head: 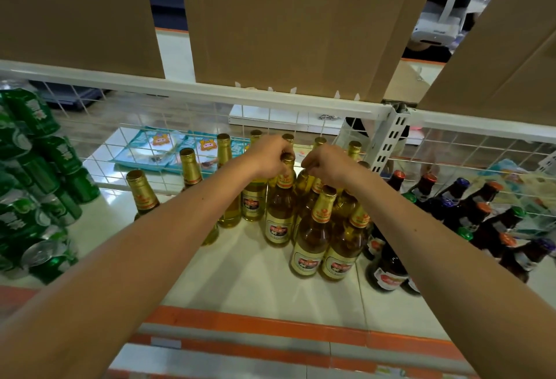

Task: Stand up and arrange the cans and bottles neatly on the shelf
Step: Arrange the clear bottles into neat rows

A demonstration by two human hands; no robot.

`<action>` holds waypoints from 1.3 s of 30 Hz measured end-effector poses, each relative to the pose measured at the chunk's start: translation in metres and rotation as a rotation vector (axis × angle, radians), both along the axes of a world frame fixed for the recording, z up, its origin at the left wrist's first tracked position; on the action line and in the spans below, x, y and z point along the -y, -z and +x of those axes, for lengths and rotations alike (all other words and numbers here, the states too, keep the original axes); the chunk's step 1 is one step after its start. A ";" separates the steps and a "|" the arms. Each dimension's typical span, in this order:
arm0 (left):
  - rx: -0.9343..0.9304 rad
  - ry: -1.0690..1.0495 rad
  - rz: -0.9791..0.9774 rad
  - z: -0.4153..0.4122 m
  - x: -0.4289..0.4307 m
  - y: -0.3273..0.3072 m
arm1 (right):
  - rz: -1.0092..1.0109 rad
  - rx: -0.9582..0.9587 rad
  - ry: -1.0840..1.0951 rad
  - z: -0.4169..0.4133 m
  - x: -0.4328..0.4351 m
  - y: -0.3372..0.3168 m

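Several gold-capped yellow beer bottles (313, 234) stand upright in a cluster at the middle of the white shelf (249, 276). My left hand (267, 159) grips the neck of one bottle (281, 207) in the cluster. Just to its right, my right hand (329, 165) curls round the top of a neighbouring yellow bottle (311, 195). One more yellow bottle (143, 195) stands apart at the left. Green cans (36, 186) lie piled on their sides at the far left. Dark brown bottles (469, 213) with coloured caps crowd the right side.
A white wire grid (168, 117) backs the shelf, with a white rail (210, 89) above it. Cardboard boxes (288, 17) sit on the level overhead. An orange strip (258, 324) runs along the shelf's front edge. Blue printed packets (156, 147) lie behind the grid.
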State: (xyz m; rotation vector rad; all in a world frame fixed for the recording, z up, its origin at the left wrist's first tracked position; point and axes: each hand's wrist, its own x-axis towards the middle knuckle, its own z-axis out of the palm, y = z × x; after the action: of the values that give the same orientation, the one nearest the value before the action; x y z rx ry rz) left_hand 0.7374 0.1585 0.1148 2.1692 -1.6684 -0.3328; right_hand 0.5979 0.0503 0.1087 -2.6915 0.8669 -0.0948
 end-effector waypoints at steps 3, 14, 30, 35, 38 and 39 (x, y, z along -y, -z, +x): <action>-0.036 -0.026 -0.026 -0.007 -0.003 0.001 | -0.020 -0.015 -0.002 0.001 0.000 0.001; -0.076 -0.230 -0.274 0.035 -0.072 -0.054 | -0.112 0.267 -0.071 0.047 -0.030 -0.051; 0.061 -0.190 0.087 0.125 -0.130 -0.021 | -0.099 0.117 -0.075 0.135 -0.088 -0.034; 0.063 -0.079 0.139 0.138 -0.129 -0.022 | -0.102 0.098 -0.113 0.141 -0.101 -0.029; 0.059 -0.069 0.133 0.141 -0.126 -0.026 | -0.114 0.079 -0.105 0.141 -0.103 -0.029; 0.059 -0.079 0.132 0.140 -0.125 -0.027 | -0.114 0.073 -0.100 0.141 -0.104 -0.028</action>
State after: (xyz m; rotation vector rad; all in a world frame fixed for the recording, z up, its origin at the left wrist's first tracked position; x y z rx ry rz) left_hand 0.8773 0.2835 0.1423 2.3560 -1.6278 -0.3691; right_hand 0.7390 0.1539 0.1365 -2.8121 0.7241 -0.2242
